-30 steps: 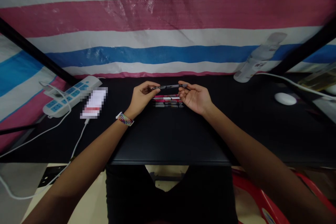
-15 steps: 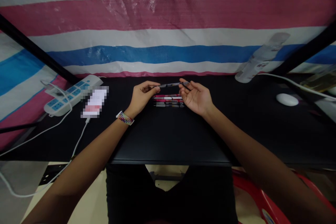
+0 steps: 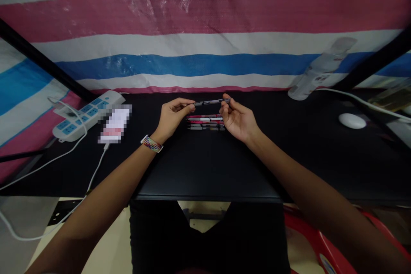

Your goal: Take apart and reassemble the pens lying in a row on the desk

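Observation:
A thin dark pen (image 3: 210,102) is held level above the black desk (image 3: 205,167), one end in each hand. My left hand (image 3: 171,117) pinches its left end between thumb and fingers; a colourful band sits on that wrist. My right hand (image 3: 239,119) pinches the right end, palm turned up. Just below the held pen, several pens (image 3: 205,122) in pink, white and dark colours lie side by side on the desk between my hands.
A white power strip (image 3: 85,114) with blue sockets and white cables lies at the left, a blurred phone (image 3: 114,125) beside it. A plastic bottle (image 3: 316,72) leans on the striped tarp at the back right. A white mouse (image 3: 352,120) sits far right. A red chair (image 3: 308,239) is below.
The pen has risen slightly and my right fingers have closed more tightly on its end. Both hands stay in nearly the same place.

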Demonstrator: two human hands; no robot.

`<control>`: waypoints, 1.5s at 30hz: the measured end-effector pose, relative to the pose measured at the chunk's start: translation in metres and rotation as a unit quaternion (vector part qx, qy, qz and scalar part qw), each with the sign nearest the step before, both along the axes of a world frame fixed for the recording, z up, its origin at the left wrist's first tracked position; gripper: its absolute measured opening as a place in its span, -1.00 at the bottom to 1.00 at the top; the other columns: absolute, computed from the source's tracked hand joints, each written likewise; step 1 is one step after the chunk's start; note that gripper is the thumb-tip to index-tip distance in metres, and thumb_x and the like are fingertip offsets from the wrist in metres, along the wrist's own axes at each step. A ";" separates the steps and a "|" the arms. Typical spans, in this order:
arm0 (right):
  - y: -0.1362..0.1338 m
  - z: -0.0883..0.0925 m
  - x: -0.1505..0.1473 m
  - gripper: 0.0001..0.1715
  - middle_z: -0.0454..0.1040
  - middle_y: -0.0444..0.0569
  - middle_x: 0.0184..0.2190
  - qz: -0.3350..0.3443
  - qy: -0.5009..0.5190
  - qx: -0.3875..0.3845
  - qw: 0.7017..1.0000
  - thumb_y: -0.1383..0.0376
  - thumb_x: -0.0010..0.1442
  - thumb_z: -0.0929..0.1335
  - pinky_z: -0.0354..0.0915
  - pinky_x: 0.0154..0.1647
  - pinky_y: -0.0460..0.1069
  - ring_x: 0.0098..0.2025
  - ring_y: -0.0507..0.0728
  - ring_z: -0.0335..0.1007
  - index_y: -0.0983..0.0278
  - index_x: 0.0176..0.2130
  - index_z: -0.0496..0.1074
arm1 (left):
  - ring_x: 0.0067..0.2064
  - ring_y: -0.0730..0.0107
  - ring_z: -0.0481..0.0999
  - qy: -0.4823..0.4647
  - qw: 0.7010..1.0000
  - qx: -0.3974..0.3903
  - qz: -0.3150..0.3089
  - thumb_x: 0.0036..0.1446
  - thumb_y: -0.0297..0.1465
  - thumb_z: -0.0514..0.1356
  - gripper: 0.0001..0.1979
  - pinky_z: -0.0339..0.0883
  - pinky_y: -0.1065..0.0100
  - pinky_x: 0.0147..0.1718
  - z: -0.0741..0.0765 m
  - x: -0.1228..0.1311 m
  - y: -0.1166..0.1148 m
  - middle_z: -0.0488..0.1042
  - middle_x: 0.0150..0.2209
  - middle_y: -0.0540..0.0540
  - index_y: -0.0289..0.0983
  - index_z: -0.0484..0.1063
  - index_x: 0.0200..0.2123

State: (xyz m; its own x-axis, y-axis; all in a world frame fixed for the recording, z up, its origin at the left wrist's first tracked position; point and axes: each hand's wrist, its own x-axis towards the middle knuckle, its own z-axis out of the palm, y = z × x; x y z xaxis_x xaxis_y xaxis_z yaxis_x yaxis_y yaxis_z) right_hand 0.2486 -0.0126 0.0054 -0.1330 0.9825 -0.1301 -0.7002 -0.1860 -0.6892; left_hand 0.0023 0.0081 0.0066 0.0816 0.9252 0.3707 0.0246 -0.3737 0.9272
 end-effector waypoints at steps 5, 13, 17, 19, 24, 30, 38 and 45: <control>-0.007 0.003 -0.010 -0.61 0.70 -0.10 -0.15 0.009 -0.011 0.012 1.000 0.45 0.21 0.48 0.68 0.08 -0.05 0.02 0.09 0.70 0.14 0.01 0.62 | -0.24 0.31 0.69 -0.034 0.999 -0.006 0.006 0.13 -0.25 0.55 -0.78 0.59 0.22 -0.12 -0.005 -0.004 0.006 0.73 -0.30 -0.09 -0.19 0.76 -0.18; -0.006 0.003 -0.007 -0.82 0.69 0.01 -0.19 -0.020 -0.020 -0.008 1.000 0.28 0.33 0.46 0.68 0.05 -0.01 0.03 0.15 0.69 0.20 -0.05 0.61 | -0.24 0.34 0.68 -0.056 0.998 -0.020 -0.012 0.15 -0.28 0.54 -0.79 0.58 0.24 -0.08 -0.003 -0.001 0.003 0.71 -0.30 -0.09 -0.20 0.74 -0.17; -0.006 0.005 -0.009 -0.70 0.70 -0.06 -0.17 -0.005 -0.027 0.007 1.000 0.40 0.23 0.47 0.66 0.04 -0.07 0.00 0.09 0.68 0.16 -0.03 0.61 | -0.24 0.36 0.68 -0.095 0.994 -0.043 -0.019 0.09 -0.24 0.58 -0.74 0.60 0.27 -0.09 0.000 0.001 0.002 0.71 -0.32 -0.07 -0.20 0.75 -0.17; -0.007 0.008 -0.009 -0.66 0.71 -0.07 -0.14 -0.005 -0.022 0.008 1.000 0.41 0.23 0.45 0.67 0.03 -0.05 0.02 0.10 0.69 0.17 0.00 0.62 | -0.25 0.36 0.69 -0.104 0.993 -0.049 -0.024 0.06 -0.21 0.61 -0.71 0.61 0.27 -0.08 0.001 0.002 0.001 0.72 -0.32 -0.07 -0.20 0.75 -0.19; -0.006 0.009 -0.002 -0.77 0.70 0.00 -0.14 -0.012 -0.038 0.025 0.999 0.23 0.35 0.43 0.67 -0.01 -0.04 0.03 0.12 0.68 0.21 -0.02 0.62 | -0.25 0.35 0.71 -0.114 0.991 -0.057 -0.031 0.02 -0.18 0.64 -0.68 0.64 0.26 -0.09 0.001 0.006 -0.002 0.73 -0.32 -0.06 -0.18 0.74 -0.22; -0.006 0.004 -0.004 -0.69 0.69 -0.11 -0.18 -0.015 -0.058 0.041 0.997 0.40 0.23 0.45 0.65 -0.01 -0.07 -0.01 0.08 0.68 0.13 -0.03 0.60 | -0.23 0.35 0.72 -0.120 0.989 -0.075 -0.039 0.03 -0.21 0.63 -0.69 0.65 0.23 -0.05 -0.002 0.007 -0.004 0.73 -0.30 -0.06 -0.18 0.74 -0.20; -0.009 0.008 -0.002 -0.74 0.69 0.00 -0.15 -0.023 -0.081 0.055 0.995 0.17 0.31 0.44 0.67 0.02 0.02 0.08 0.17 0.66 0.18 -0.04 0.61 | -0.21 0.32 0.72 -0.103 0.991 -0.077 -0.043 0.08 -0.22 0.59 -0.71 0.66 0.18 -0.03 -0.004 0.005 -0.001 0.72 -0.28 -0.08 -0.18 0.72 -0.18; -0.011 0.009 -0.008 -0.70 0.68 -0.05 -0.13 -0.030 -0.080 0.051 0.995 0.32 0.20 0.45 0.65 0.09 0.00 0.14 0.14 0.63 0.15 -0.04 0.58 | -0.21 0.32 0.73 -0.112 0.989 -0.084 -0.045 0.07 -0.23 0.60 -0.72 0.66 0.20 -0.05 -0.005 0.006 -0.002 0.72 -0.29 -0.08 -0.19 0.72 -0.19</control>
